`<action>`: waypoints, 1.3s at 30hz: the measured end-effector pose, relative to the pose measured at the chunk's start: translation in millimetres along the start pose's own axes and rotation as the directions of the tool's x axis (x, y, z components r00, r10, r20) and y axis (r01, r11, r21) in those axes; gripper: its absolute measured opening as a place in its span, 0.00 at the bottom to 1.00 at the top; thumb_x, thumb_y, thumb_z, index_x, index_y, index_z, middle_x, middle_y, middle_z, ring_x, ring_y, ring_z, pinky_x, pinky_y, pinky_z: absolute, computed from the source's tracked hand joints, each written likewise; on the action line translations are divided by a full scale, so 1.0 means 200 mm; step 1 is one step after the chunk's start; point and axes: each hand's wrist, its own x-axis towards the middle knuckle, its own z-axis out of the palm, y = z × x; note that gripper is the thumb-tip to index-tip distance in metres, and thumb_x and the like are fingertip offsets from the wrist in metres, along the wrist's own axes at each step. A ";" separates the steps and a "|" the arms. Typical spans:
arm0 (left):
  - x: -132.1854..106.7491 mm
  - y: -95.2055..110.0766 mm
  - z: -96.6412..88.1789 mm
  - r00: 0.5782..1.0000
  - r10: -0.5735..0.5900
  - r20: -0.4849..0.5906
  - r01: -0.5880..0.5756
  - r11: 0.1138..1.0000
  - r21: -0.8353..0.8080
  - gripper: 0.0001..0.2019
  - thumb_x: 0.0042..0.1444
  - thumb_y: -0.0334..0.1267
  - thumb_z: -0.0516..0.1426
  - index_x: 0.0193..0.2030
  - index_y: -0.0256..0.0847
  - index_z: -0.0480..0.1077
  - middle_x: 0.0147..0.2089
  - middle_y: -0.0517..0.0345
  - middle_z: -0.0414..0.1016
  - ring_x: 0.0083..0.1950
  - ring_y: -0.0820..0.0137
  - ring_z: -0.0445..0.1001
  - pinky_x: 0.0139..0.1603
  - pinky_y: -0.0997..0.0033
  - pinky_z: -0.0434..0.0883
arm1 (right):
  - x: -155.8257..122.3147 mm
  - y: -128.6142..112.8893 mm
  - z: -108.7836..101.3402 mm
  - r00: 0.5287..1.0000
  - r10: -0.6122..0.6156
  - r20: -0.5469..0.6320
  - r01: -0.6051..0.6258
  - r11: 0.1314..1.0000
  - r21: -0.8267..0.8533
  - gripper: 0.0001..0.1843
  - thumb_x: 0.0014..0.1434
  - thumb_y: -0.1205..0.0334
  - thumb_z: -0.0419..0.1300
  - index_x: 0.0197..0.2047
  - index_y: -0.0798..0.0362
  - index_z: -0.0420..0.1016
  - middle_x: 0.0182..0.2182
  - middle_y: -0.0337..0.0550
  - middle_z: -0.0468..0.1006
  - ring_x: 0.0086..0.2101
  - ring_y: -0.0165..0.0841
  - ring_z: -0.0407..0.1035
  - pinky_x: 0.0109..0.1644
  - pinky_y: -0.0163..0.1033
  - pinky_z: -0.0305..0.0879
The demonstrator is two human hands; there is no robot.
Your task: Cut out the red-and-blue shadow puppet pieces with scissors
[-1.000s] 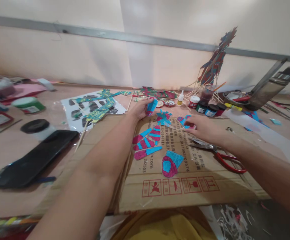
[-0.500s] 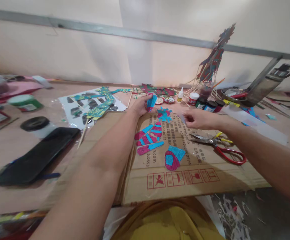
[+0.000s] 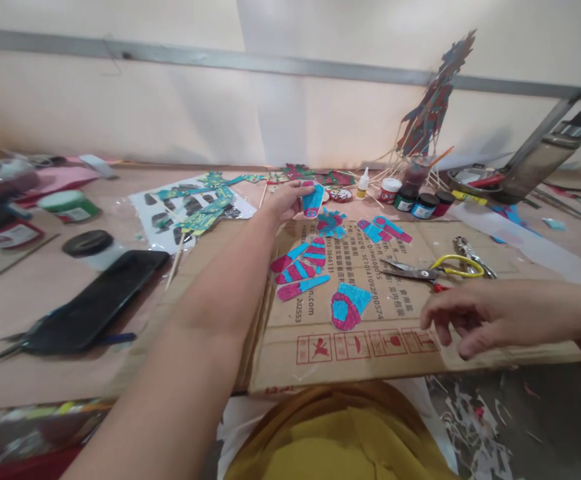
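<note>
Far out over the cardboard's back edge, my left hand [image 3: 289, 200] pinches a blue-and-pink painted paper cutout [image 3: 313, 200]. My right hand [image 3: 470, 319] hovers low over the right side of the cardboard [image 3: 275, 360], its fingers loosely bent and apart, with nothing seen in them. Just beyond it lie scissors [image 3: 423, 272] with one yellow handle; my hand hides most of the red one. Between the hands rest several pink-and-blue cutouts: striped strips [image 3: 303, 273], a rounded piece [image 3: 350, 305], a spiky piece [image 3: 331, 223] and a small group [image 3: 385, 230] at the back.
Paint jars [image 3: 424, 205] and a glue bottle [image 3: 363, 183] stand behind the cardboard. A tall bottle [image 3: 545, 163] leans at right, near a metal hole punch [image 3: 473, 257]. On the left are a black case [image 3: 97, 303] and a patterned sheet [image 3: 157, 217]. Paper scraps [image 3: 475, 427] lie below the right edge.
My right hand has moved from the cardboard's back toward me and right, uncovering cutouts and the hole punch; the pale scrap at its fingers is no longer seen. My left hand keeps its cutout, turned slightly.
</note>
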 end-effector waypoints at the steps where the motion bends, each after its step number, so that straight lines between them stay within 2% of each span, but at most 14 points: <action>1: -0.01 0.00 0.02 1.000 -0.006 0.015 0.005 1.000 0.029 0.07 0.53 0.29 0.67 0.36 0.37 0.74 0.31 0.56 0.79 0.27 0.70 0.77 0.31 0.67 0.79 | 0.04 0.02 -0.01 0.999 -0.036 -0.014 0.036 0.999 0.016 0.20 0.60 0.51 0.63 0.54 0.48 0.80 0.43 0.46 0.82 0.42 0.42 0.76 0.44 0.41 0.70; 4: -0.02 -0.03 0.08 1.000 -0.011 0.005 0.009 0.980 0.199 0.07 0.52 0.30 0.68 0.35 0.38 0.74 0.32 0.54 0.79 0.28 0.69 0.77 0.33 0.66 0.78 | 0.14 0.08 -0.02 0.991 -0.116 -0.060 0.121 0.989 0.085 0.23 0.63 0.47 0.61 0.55 0.51 0.78 0.44 0.47 0.82 0.44 0.42 0.76 0.47 0.41 0.70; 6: -0.02 -0.06 0.12 0.999 0.029 -0.037 -0.014 0.942 0.336 0.09 0.49 0.31 0.69 0.35 0.39 0.74 0.33 0.54 0.79 0.31 0.67 0.77 0.36 0.65 0.77 | 0.18 0.11 -0.02 0.986 -0.140 -0.092 0.152 0.979 0.134 0.24 0.64 0.45 0.60 0.56 0.51 0.77 0.43 0.47 0.82 0.43 0.41 0.76 0.48 0.41 0.70; 8: -0.02 -0.10 0.15 0.984 0.151 -0.090 -0.087 0.865 0.495 0.11 0.45 0.31 0.71 0.34 0.40 0.75 0.34 0.55 0.79 0.36 0.65 0.78 0.41 0.65 0.76 | 0.21 0.13 0.00 0.983 -0.144 -0.117 0.163 0.972 0.169 0.24 0.63 0.43 0.61 0.55 0.50 0.77 0.43 0.47 0.81 0.42 0.41 0.76 0.47 0.41 0.70; 10: 0.00 -0.13 0.14 0.944 0.304 -0.129 -0.157 0.757 0.634 0.12 0.43 0.32 0.71 0.33 0.41 0.75 0.36 0.54 0.79 0.41 0.63 0.78 0.45 0.64 0.74 | 0.24 0.13 0.01 0.980 -0.146 -0.136 0.170 0.968 0.186 0.23 0.63 0.44 0.62 0.55 0.50 0.77 0.42 0.46 0.81 0.42 0.40 0.75 0.46 0.40 0.70; 12: 0.02 -0.13 0.12 0.898 0.412 -0.156 -0.187 0.676 0.713 0.10 0.47 0.35 0.70 0.34 0.41 0.75 0.38 0.53 0.79 0.44 0.62 0.77 0.48 0.64 0.73 | 0.27 0.12 0.02 0.975 -0.155 -0.160 0.184 0.966 0.182 0.22 0.63 0.46 0.62 0.54 0.51 0.78 0.41 0.45 0.81 0.40 0.39 0.75 0.45 0.40 0.70; 16: 0.06 -0.10 0.01 0.869 0.433 -0.240 -0.181 0.729 0.660 0.04 0.53 0.36 0.65 0.32 0.40 0.75 0.34 0.53 0.79 0.40 0.64 0.76 0.44 0.66 0.71 | 0.37 0.05 0.02 0.933 -0.237 -0.272 0.274 0.956 0.108 0.17 0.65 0.48 0.60 0.46 0.52 0.80 0.38 0.44 0.82 0.38 0.38 0.75 0.44 0.41 0.69; 20: 0.09 -0.10 -0.09 0.826 0.457 -0.331 -0.207 0.791 0.575 0.04 0.52 0.31 0.61 0.28 0.41 0.73 0.29 0.57 0.76 0.34 0.68 0.73 0.37 0.70 0.69 | 0.48 -0.02 0.02 0.822 -0.332 -0.464 0.370 0.929 -0.009 0.16 0.66 0.49 0.59 0.44 0.51 0.81 0.39 0.44 0.82 0.39 0.38 0.75 0.45 0.41 0.69; 24: 0.11 -0.13 -0.15 0.786 0.524 -0.327 -0.273 0.769 0.578 0.06 0.51 0.28 0.59 0.26 0.41 0.70 0.27 0.59 0.74 0.33 0.69 0.72 0.38 0.70 0.70 | 0.54 -0.07 0.04 0.791 -0.392 -0.470 0.361 0.919 -0.160 0.12 0.66 0.54 0.60 0.45 0.52 0.80 0.41 0.47 0.82 0.40 0.38 0.74 0.46 0.42 0.70; 27: 0.13 -0.15 -0.17 0.782 0.549 -0.296 -0.298 0.746 0.596 0.05 0.51 0.29 0.59 0.26 0.41 0.70 0.28 0.59 0.74 0.34 0.69 0.73 0.39 0.70 0.71 | 0.57 -0.09 0.05 0.744 -0.455 -0.489 0.361 0.890 -0.279 0.12 0.66 0.55 0.62 0.47 0.52 0.80 0.45 0.50 0.81 0.46 0.41 0.74 0.52 0.46 0.69; 30: 0.14 -0.16 -0.17 0.786 0.548 -0.286 -0.309 0.749 0.586 0.05 0.51 0.28 0.58 0.27 0.41 0.70 0.29 0.58 0.75 0.35 0.69 0.74 0.40 0.70 0.71 | 0.59 -0.09 0.03 0.709 -0.463 -0.532 0.341 0.885 -0.316 0.11 0.66 0.55 0.62 0.47 0.52 0.80 0.46 0.51 0.80 0.48 0.43 0.74 0.55 0.48 0.69; 32: 0.14 -0.16 -0.17 0.789 0.541 -0.292 -0.312 0.762 0.567 0.05 0.51 0.28 0.58 0.27 0.42 0.70 0.30 0.58 0.76 0.35 0.69 0.74 0.41 0.70 0.72 | 0.58 -0.08 0.01 0.720 -0.437 -0.540 0.322 0.899 -0.298 0.12 0.67 0.54 0.61 0.47 0.51 0.80 0.46 0.50 0.81 0.48 0.42 0.74 0.55 0.48 0.69; 34: 0.13 -0.16 -0.16 0.794 0.527 -0.302 -0.300 0.773 0.558 0.05 0.52 0.28 0.57 0.28 0.42 0.70 0.31 0.58 0.76 0.37 0.70 0.75 0.42 0.71 0.72 | 0.56 -0.07 0.01 0.751 -0.423 -0.507 0.318 0.905 -0.283 0.14 0.66 0.53 0.62 0.50 0.51 0.79 0.47 0.50 0.80 0.48 0.42 0.74 0.56 0.49 0.69; 39: 0.11 -0.15 -0.13 0.805 0.493 -0.328 -0.242 0.780 0.577 0.04 0.52 0.28 0.58 0.29 0.41 0.72 0.32 0.57 0.78 0.39 0.69 0.76 0.43 0.72 0.72 | 0.54 -0.06 0.03 0.829 -0.483 -0.282 0.365 0.849 -0.382 0.26 0.63 0.58 0.67 0.64 0.49 0.74 0.61 0.53 0.74 0.62 0.47 0.66 0.68 0.55 0.60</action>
